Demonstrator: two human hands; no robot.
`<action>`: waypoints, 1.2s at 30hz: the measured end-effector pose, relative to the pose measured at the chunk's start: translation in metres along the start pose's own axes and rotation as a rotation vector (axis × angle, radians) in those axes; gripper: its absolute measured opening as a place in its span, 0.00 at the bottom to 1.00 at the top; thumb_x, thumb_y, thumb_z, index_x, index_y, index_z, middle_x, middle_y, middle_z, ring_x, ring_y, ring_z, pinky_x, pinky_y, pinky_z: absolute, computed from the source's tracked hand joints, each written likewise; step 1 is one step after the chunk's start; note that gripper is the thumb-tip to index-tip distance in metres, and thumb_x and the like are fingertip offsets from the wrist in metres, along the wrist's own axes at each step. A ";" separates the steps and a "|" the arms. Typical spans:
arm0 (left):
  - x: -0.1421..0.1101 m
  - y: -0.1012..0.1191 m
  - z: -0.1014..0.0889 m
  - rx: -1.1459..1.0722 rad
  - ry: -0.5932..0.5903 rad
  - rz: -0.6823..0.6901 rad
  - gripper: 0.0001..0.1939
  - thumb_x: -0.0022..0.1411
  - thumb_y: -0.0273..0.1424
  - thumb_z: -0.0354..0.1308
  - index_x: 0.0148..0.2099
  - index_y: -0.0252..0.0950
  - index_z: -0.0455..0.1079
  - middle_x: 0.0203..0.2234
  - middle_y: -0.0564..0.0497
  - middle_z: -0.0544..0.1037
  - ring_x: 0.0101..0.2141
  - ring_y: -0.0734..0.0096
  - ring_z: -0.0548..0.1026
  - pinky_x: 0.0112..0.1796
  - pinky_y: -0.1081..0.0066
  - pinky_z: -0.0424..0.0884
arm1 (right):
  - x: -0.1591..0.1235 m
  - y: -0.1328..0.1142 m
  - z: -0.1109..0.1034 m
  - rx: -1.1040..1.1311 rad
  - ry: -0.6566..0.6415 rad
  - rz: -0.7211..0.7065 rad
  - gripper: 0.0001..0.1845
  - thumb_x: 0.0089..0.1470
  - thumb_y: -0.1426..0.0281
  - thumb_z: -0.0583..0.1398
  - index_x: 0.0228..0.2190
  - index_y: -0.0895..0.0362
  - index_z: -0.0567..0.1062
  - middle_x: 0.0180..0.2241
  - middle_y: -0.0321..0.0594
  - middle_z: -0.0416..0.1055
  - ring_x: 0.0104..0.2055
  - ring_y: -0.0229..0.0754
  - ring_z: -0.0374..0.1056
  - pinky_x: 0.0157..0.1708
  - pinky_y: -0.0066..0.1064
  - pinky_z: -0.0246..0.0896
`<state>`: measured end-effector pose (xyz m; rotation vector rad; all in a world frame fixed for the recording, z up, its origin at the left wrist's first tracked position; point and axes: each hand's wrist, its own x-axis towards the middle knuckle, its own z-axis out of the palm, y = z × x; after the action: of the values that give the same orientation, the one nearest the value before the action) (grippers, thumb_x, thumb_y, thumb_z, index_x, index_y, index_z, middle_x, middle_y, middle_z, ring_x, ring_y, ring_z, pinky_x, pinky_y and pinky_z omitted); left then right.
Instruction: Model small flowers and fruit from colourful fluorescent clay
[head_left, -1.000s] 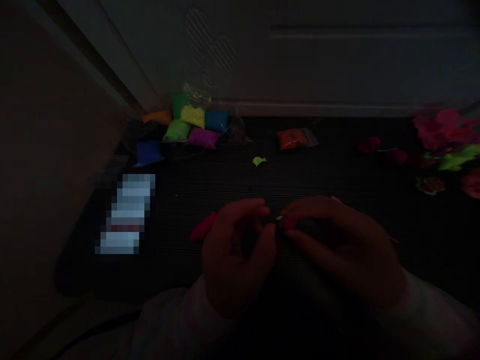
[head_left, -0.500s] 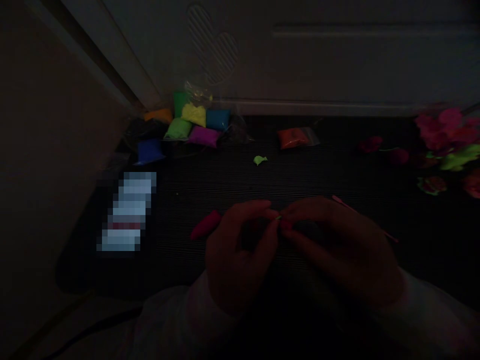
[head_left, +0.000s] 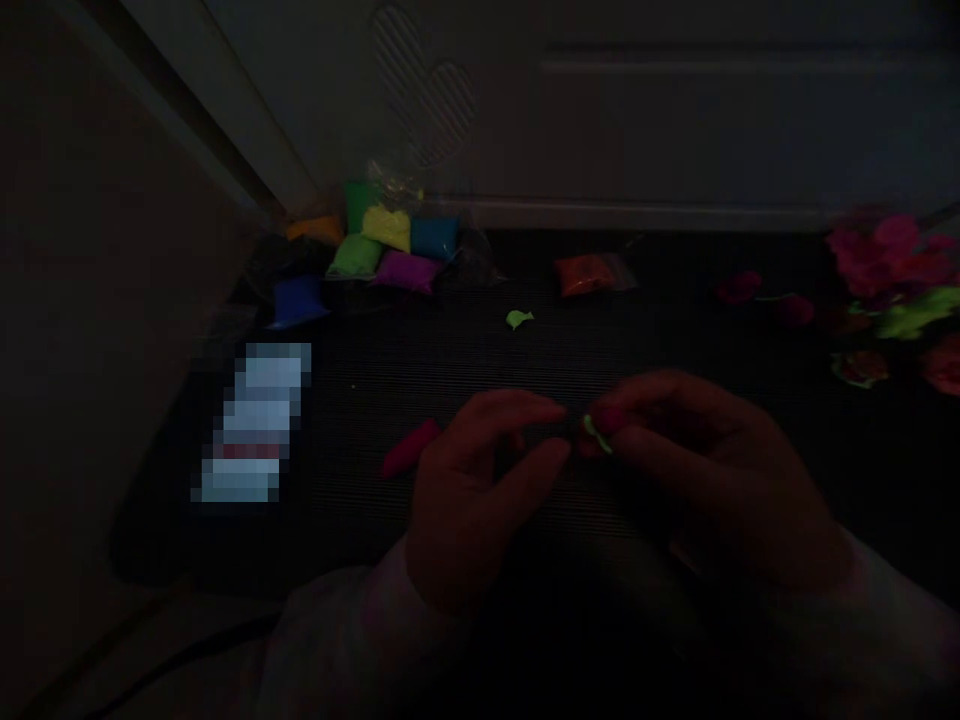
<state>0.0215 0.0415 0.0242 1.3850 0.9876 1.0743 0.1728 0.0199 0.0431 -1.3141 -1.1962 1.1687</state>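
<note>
My right hand (head_left: 697, 470) pinches a small pink clay piece (head_left: 612, 418) with a thin light-green strip (head_left: 596, 434) on its left side. It looks like a little clay flower, though the dim light hides its exact shape. My left hand (head_left: 487, 490) is just left of it, thumb and forefinger apart with nothing between them. Behind the left hand lies a pink lump of clay (head_left: 411, 447), partly covered by the fingers. A small light-green scrap of clay (head_left: 517, 319) rests farther back on the dark table (head_left: 450, 350).
Bags of coloured clay (head_left: 405, 270) are heaped at the back left, with an orange bag (head_left: 585, 275) apart from them. A lit phone (head_left: 251, 420) lies at the left. Pink and green clay flowers (head_left: 885, 260) stand at the right. A white panel (head_left: 675, 140) rises behind the table.
My hands have parted. The right hand has moved right with the pink and green piece, turning it so more green shows; the left fingers have let go and spread.
</note>
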 end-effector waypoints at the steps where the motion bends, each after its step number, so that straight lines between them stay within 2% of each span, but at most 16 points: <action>1: 0.001 0.001 0.000 -0.031 -0.010 -0.027 0.09 0.48 0.24 0.59 0.33 0.42 0.72 0.33 0.56 0.73 0.35 0.77 0.70 0.33 0.78 0.66 | 0.000 0.000 0.000 0.013 -0.009 0.013 0.04 0.42 0.69 0.61 0.26 0.50 0.72 0.25 0.30 0.73 0.27 0.33 0.69 0.25 0.21 0.65; 6: 0.002 0.001 0.002 -0.127 -0.041 -0.145 0.07 0.46 0.26 0.60 0.30 0.42 0.73 0.31 0.56 0.73 0.33 0.77 0.70 0.33 0.78 0.66 | -0.001 0.000 0.001 0.040 -0.059 0.075 0.05 0.41 0.71 0.62 0.26 0.52 0.72 0.25 0.32 0.73 0.28 0.34 0.69 0.26 0.23 0.66; 11: 0.000 -0.003 0.001 -0.326 0.090 -0.311 0.07 0.50 0.30 0.58 0.34 0.43 0.72 0.30 0.57 0.74 0.30 0.79 0.70 0.30 0.78 0.65 | 0.007 0.011 0.000 0.037 0.009 0.139 0.07 0.40 0.69 0.63 0.27 0.54 0.71 0.25 0.31 0.73 0.28 0.34 0.69 0.27 0.24 0.65; 13: -0.001 -0.005 0.000 -0.372 0.133 -0.304 0.05 0.50 0.30 0.57 0.32 0.42 0.72 0.29 0.56 0.75 0.32 0.77 0.70 0.32 0.78 0.65 | 0.013 0.020 -0.001 -0.031 0.053 0.126 0.10 0.40 0.68 0.62 0.30 0.54 0.71 0.27 0.33 0.73 0.29 0.35 0.69 0.29 0.27 0.65; 16: 0.000 -0.008 -0.001 -0.369 0.168 -0.266 0.04 0.50 0.29 0.56 0.31 0.41 0.72 0.29 0.56 0.75 0.33 0.77 0.70 0.33 0.78 0.65 | 0.021 0.034 -0.004 -0.276 0.091 0.008 0.11 0.43 0.66 0.60 0.33 0.55 0.71 0.30 0.35 0.73 0.33 0.37 0.69 0.33 0.31 0.64; 20: 0.001 -0.009 -0.003 -0.389 0.189 -0.233 0.05 0.50 0.28 0.55 0.31 0.41 0.71 0.29 0.56 0.75 0.33 0.79 0.69 0.32 0.78 0.64 | 0.029 0.047 -0.007 -0.677 0.096 -0.145 0.08 0.47 0.65 0.57 0.31 0.54 0.71 0.32 0.36 0.72 0.35 0.39 0.66 0.35 0.34 0.61; 24: 0.001 -0.010 -0.004 -0.381 0.208 -0.212 0.05 0.50 0.27 0.55 0.30 0.40 0.71 0.27 0.56 0.74 0.29 0.80 0.68 0.29 0.79 0.64 | 0.034 0.050 -0.010 -0.925 0.080 -0.227 0.07 0.47 0.66 0.57 0.29 0.56 0.71 0.33 0.38 0.71 0.38 0.43 0.64 0.39 0.38 0.57; 31: 0.003 -0.009 -0.007 -0.434 0.251 -0.204 0.05 0.49 0.27 0.55 0.29 0.39 0.72 0.24 0.54 0.71 0.28 0.78 0.66 0.28 0.77 0.63 | 0.031 0.046 -0.022 -0.992 0.085 -0.191 0.10 0.45 0.65 0.58 0.33 0.54 0.70 0.37 0.40 0.70 0.41 0.46 0.63 0.40 0.41 0.55; 36: 0.003 -0.009 -0.008 -0.455 0.266 -0.215 0.04 0.48 0.27 0.56 0.28 0.39 0.72 0.25 0.54 0.72 0.28 0.78 0.66 0.28 0.77 0.63 | 0.031 0.041 -0.025 -0.991 0.073 -0.244 0.09 0.49 0.68 0.55 0.34 0.54 0.70 0.38 0.40 0.70 0.42 0.44 0.64 0.41 0.41 0.55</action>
<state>0.0146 0.0467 0.0156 0.7644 0.9780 1.2451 0.2016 0.0474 0.0021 -1.8076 -1.9220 0.3013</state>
